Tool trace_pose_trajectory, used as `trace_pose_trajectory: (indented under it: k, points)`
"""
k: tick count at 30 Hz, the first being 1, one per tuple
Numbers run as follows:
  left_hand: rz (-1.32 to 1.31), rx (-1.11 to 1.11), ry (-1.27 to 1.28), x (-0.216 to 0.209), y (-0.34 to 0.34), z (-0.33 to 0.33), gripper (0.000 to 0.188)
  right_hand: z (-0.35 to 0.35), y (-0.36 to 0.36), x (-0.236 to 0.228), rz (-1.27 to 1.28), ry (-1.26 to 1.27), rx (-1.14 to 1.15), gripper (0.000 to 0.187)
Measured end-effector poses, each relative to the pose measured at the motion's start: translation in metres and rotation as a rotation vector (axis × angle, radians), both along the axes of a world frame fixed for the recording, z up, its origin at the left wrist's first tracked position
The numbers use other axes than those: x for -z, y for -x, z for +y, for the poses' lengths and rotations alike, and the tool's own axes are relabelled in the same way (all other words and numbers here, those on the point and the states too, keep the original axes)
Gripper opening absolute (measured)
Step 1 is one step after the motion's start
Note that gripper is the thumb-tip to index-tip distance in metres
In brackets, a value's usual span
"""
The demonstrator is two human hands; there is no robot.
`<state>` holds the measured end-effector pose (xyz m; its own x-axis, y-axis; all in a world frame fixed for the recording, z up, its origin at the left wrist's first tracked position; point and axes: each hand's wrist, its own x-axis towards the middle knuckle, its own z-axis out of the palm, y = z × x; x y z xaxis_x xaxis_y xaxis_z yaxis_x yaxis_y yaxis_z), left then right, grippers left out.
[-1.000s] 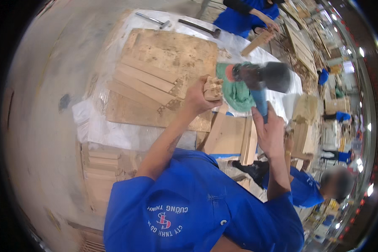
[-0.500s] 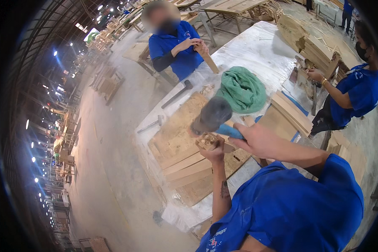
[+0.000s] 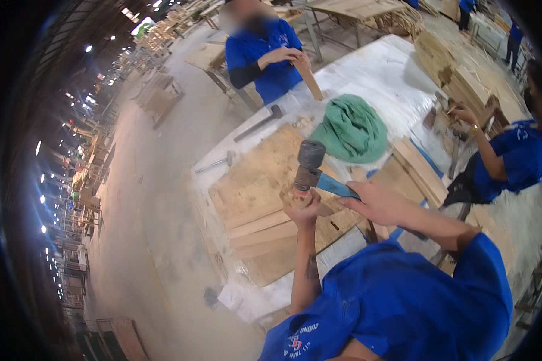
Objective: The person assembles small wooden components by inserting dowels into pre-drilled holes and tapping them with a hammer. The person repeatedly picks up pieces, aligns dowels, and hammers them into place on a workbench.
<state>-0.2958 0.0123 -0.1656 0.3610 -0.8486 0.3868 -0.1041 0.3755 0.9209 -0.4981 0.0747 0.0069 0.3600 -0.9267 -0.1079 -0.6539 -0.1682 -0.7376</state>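
My right hand (image 3: 370, 202) is closed round the blue handle of a mallet (image 3: 311, 155) with a black head. The lower end of the head is right over my left hand (image 3: 303, 210), close to its thumb. Curled fingers of my left hand grip a small wooden piece (image 3: 288, 196), partly hidden by the hand and the mallet head. Both hands are over a wooden board (image 3: 247, 195) on the plastic-covered table (image 3: 382, 72). Several flat wooden strips (image 3: 259, 231) lie on the board beside my left hand.
A bunched green cloth (image 3: 355, 129) lies beyond the mallet. A dark-handled hammer (image 3: 258, 124) and a thin metal tool (image 3: 215, 162) rest toward the table's left edge. Across the table a co-worker (image 3: 265, 54) holds a wooden piece; another (image 3: 512, 150) works at the right.
The mallet head, blurred before, now shows sharply and stands more upright over the wooden piece. My view has shifted slightly. Both hands keep their grip.
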Motion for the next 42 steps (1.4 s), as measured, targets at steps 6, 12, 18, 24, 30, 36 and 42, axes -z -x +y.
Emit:
trace_pose_trajectory:
  k: [6, 12, 18, 24, 30, 36, 42]
  points:
    - [0.012, 0.011, -0.035, -0.006, -0.005, 0.012, 0.054, 0.008, -0.006, -0.047, -0.178, 0.13, 0.205, 0.042]
    - [-0.116, 0.048, 0.113, -0.012, 0.004, 0.004, 0.056, 0.005, 0.016, 0.012, 0.088, 0.173, -0.021, 0.044]
    - [-0.152, -0.009, 0.023, -0.007, 0.003, 0.005, 0.056, 0.006, 0.013, -0.039, -0.126, 0.241, 0.234, 0.044]
    - [-0.275, -0.037, 0.079, -0.009, 0.006, 0.005, 0.059, -0.003, 0.013, -0.026, -0.091, 0.393, 0.285, 0.049]
    - [-0.504, -0.083, 0.171, -0.009, 0.013, 0.009, 0.054, -0.019, 0.017, -0.002, 0.235, 0.156, 0.014, 0.035]
    - [-0.443, -0.045, 0.124, -0.007, 0.015, 0.01, 0.069, -0.021, 0.01, -0.023, -0.006, 0.204, 0.082, 0.034]
    - [-0.396, -0.044, 0.093, -0.021, 0.018, 0.012, 0.068, -0.017, 0.015, -0.033, -0.153, 0.342, 0.209, 0.032]
